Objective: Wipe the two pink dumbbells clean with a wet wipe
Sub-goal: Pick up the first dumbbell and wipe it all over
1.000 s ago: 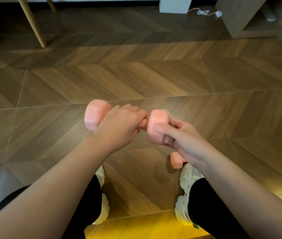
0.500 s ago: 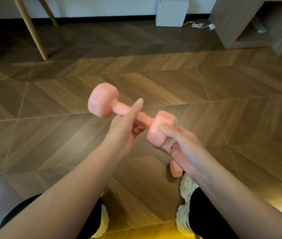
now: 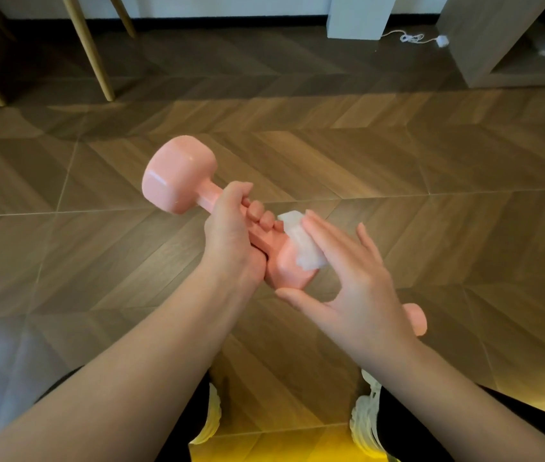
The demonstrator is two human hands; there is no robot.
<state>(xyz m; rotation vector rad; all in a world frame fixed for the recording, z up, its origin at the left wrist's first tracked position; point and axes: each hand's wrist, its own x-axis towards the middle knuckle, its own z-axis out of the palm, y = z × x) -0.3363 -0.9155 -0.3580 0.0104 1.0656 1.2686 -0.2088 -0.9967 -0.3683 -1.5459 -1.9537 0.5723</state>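
My left hand [image 3: 231, 238] grips the handle of a pink dumbbell [image 3: 177, 175], held above the floor with one head pointing up and to the left. My right hand [image 3: 351, 278] lies with straight fingers over a white wet wipe [image 3: 302, 243], pressing it flat on the near head of that dumbbell. Its thumb reaches under the head. A second pink dumbbell [image 3: 417, 320] lies on the floor behind my right wrist, mostly hidden.
Herringbone wood floor [image 3: 397, 161] all around. Wooden chair legs [image 3: 92, 51] stand at the far left, a white box [image 3: 357, 15] and a cable at the far middle, a wooden shelf unit [image 3: 484, 38] at the far right. My white shoes [image 3: 364, 425] are below.
My left hand went from a full grip, briefly opened, to a new grip on the handle. The dumbbell tilted steeper. My right hand opened flat with the wipe on the near head.
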